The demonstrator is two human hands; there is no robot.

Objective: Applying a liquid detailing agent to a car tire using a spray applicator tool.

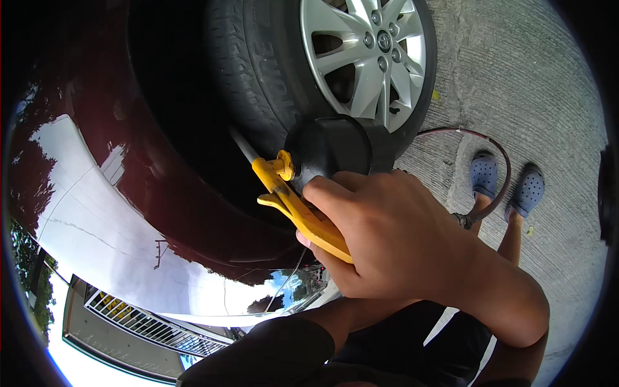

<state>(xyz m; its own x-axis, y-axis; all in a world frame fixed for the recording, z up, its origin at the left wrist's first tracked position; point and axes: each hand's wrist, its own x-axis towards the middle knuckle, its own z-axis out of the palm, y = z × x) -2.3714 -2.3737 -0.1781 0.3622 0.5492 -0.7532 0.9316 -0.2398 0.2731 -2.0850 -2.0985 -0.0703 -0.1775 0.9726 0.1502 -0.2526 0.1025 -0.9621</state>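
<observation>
A yellow spray gun (295, 210) with a black cup (326, 142) fills the centre of the view. My right hand (382, 232) is wrapped around its yellow handle. The gun's slim grey nozzle tube (244, 145) points into the dark wheel arch (179, 126), beside the tread of a black tyre (261, 72). Behind the cup is the silver alloy wheel (358, 63). A dark red hose (507, 169) loops over the ground, with a clamp near my right forearm. My left forearm passes beneath the right one, and the left hand is hidden.
The glossy dark red car body (159, 193) curves along the left, reflecting sky and trees. Ribbed concrete ground (522, 87) lies at the right. Feet in blue-grey clogs (526, 191) stand near the hose. A building with a white railing (159, 329) shows at the lower left.
</observation>
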